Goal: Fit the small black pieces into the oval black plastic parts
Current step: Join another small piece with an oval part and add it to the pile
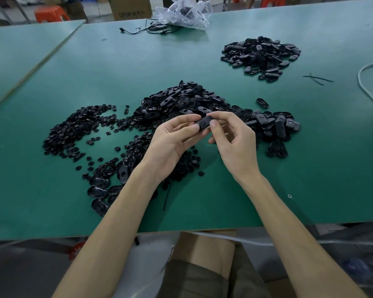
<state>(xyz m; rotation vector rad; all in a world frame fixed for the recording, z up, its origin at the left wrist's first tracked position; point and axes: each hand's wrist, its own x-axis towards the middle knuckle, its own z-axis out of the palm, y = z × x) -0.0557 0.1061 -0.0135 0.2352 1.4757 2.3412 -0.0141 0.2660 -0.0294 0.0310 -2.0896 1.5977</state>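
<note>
Both my hands hold one oval black plastic part [204, 124] above the green table [95, 67]. My left hand [172, 140] grips its left end between thumb and fingers, and my right hand [230, 136] pinches its right end. A small round black piece sits in the part's middle. A heap of small black pieces [78, 130] lies to the left. A big pile of oval parts [181, 102] lies just behind my hands and spreads to the right.
A second pile of oval parts [261, 55] sits at the far right. A clear plastic bag [183, 14] and black cables [146, 29] lie at the back edge. A white cable [366, 82] runs along the right side. Several oval parts [101, 190] lie near the front left.
</note>
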